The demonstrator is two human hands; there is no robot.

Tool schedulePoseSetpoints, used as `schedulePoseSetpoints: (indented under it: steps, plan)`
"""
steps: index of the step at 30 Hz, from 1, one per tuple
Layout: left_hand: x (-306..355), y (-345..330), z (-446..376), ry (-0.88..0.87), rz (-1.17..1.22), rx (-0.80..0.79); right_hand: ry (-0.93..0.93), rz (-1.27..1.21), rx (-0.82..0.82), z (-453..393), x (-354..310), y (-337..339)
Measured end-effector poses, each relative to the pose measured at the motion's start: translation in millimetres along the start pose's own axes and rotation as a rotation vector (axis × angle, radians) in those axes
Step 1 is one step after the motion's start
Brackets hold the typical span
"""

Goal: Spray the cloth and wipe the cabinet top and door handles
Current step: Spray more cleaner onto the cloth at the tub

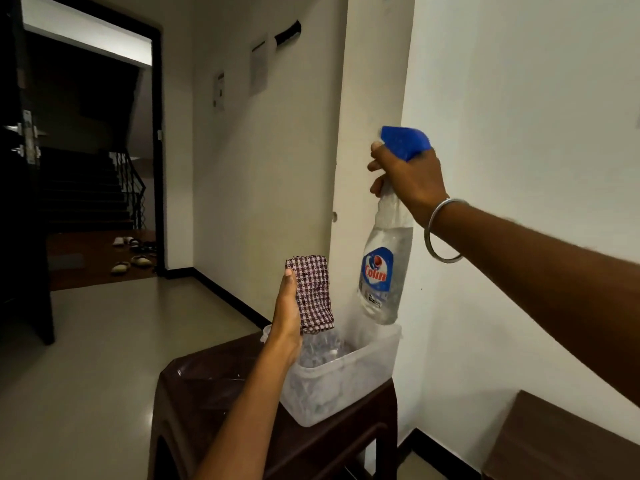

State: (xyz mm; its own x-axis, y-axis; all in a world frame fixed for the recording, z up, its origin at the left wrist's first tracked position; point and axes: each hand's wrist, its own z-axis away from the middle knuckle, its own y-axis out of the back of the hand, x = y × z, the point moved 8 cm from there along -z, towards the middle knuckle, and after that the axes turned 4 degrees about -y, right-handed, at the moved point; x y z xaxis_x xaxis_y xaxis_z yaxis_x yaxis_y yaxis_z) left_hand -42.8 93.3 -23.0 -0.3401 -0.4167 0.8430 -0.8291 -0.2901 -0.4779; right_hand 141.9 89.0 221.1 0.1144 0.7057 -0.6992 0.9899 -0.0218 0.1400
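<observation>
Fingers (375, 166) around spray bottle (384, 261)

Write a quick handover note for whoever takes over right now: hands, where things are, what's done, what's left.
Left hand holds the folded checked cloth upright above the clear plastic tub on the brown stool.
Right hand grips the spray bottle by its blue trigger head, raised beside the cloth.
Done: both items picked up.
Left: spray the cloth, then wipe cabinet top and door handles.
</observation>
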Motion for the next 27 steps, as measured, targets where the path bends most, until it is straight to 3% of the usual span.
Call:
schedulePoseSetpoints:
  steps: [6,13,21,27]
  plan:
    - [-2.7,-1.5,-4.9,-0.012,0.002,-0.034,-0.029,0.108,-0.166,11.8,68.9,-41.0]
    - [-6.4,0.5,-11.1,-0.040,-0.004,-0.052,-0.194,0.124,-0.378,30.6,145.2,-60.7]
    - [-7.6,1.4,-12.5,-0.040,0.011,-0.057,-0.329,0.070,-0.455,33.4,167.1,-59.9]
    - [-5.3,0.1,-11.0,-0.054,-0.002,-0.061,-0.412,0.254,-0.463,51.2,182.9,-52.2]
